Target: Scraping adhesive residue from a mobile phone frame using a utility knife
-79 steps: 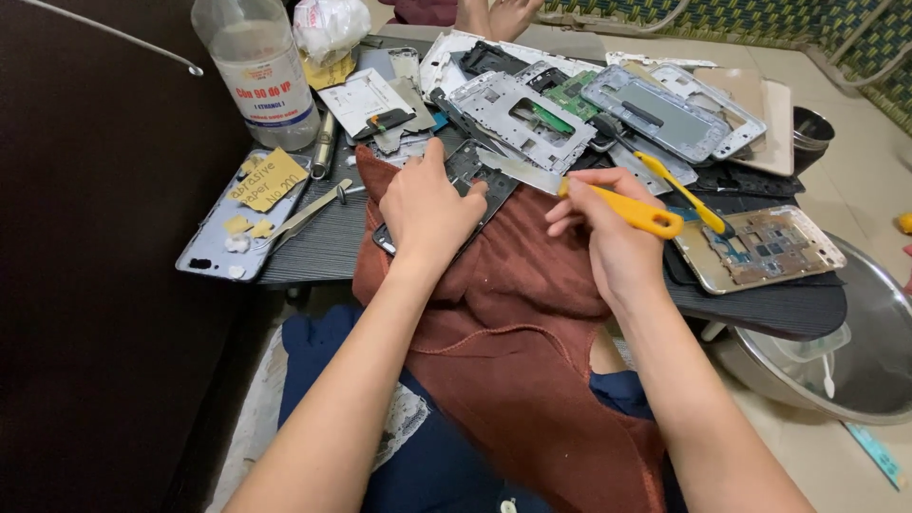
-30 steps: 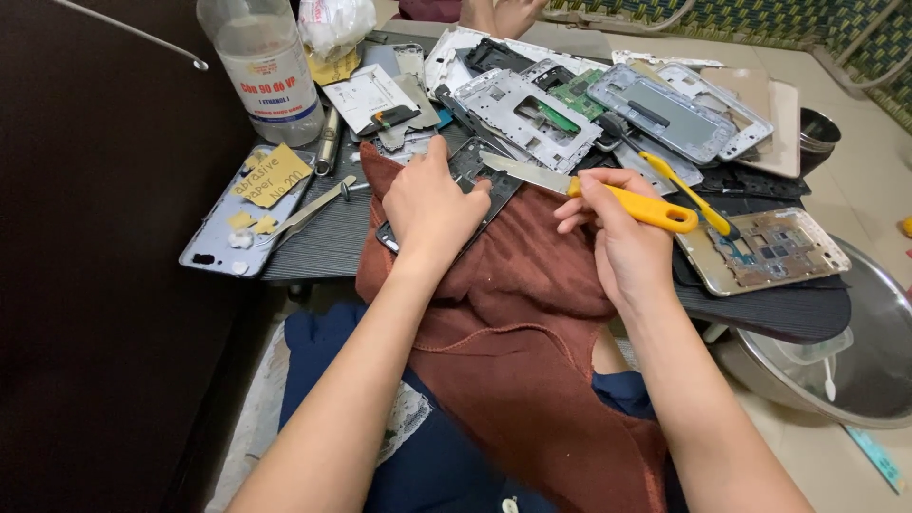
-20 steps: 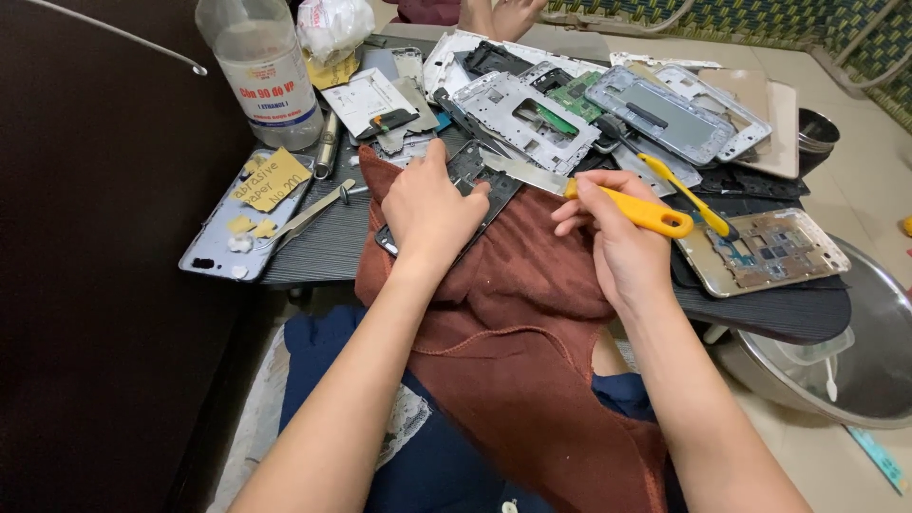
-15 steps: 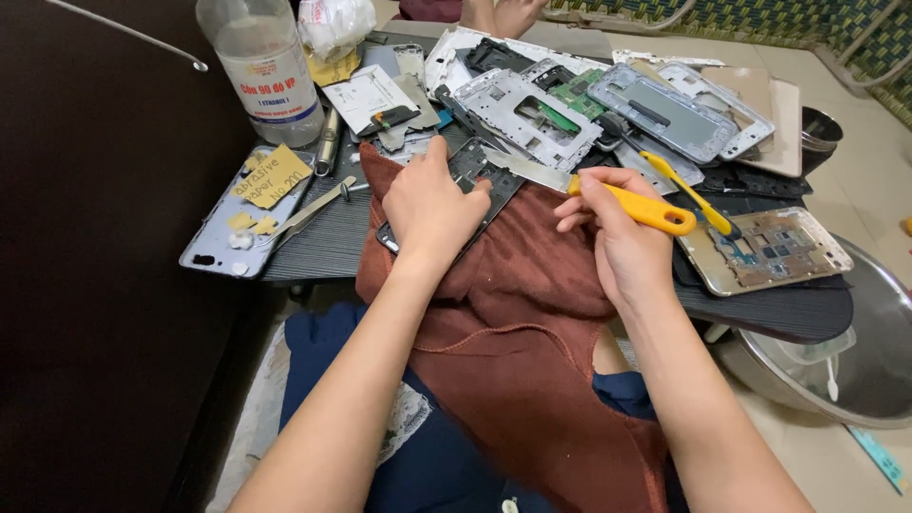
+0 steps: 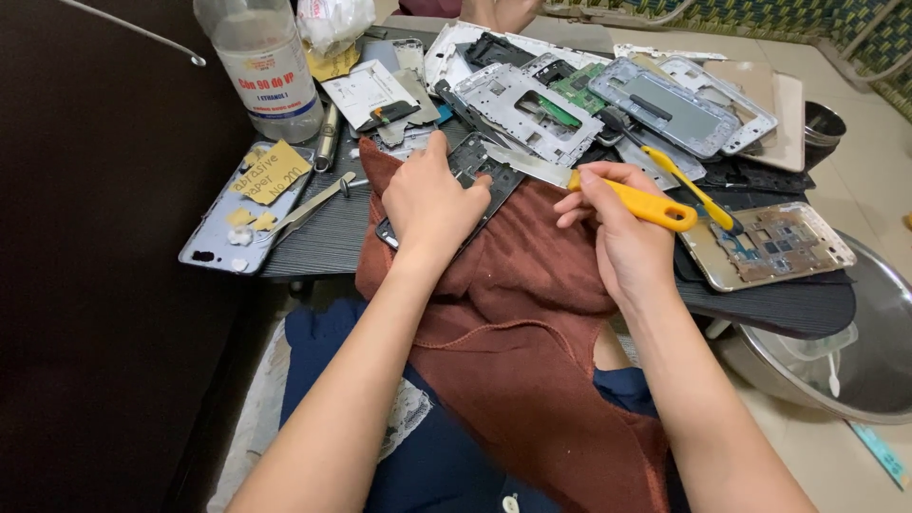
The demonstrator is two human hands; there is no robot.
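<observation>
My left hand (image 5: 432, 201) presses down on a dark phone part (image 5: 484, 176) that lies on a rust-brown cloth (image 5: 518, 323). My right hand (image 5: 617, 233) grips a yellow-handled scraper knife (image 5: 636, 201); its metal blade (image 5: 527, 166) points left and reaches the top of the phone part, close to my left fingertips. The cloth hangs off the table edge over my lap.
Several stripped phone frames (image 5: 527, 109) and a circuit board (image 5: 774, 245) crowd the dark table (image 5: 313, 237). A clear plastic bottle (image 5: 261, 62) stands at the back left, beside a phone back cover (image 5: 237, 223) with yellow notes. A yellow screwdriver (image 5: 689, 185) lies right; a steel bowl (image 5: 864, 361) sits lower right.
The scraper has shifted slightly left, so its blade now reaches the phone part under my left hand. My left hand has stayed in place.
</observation>
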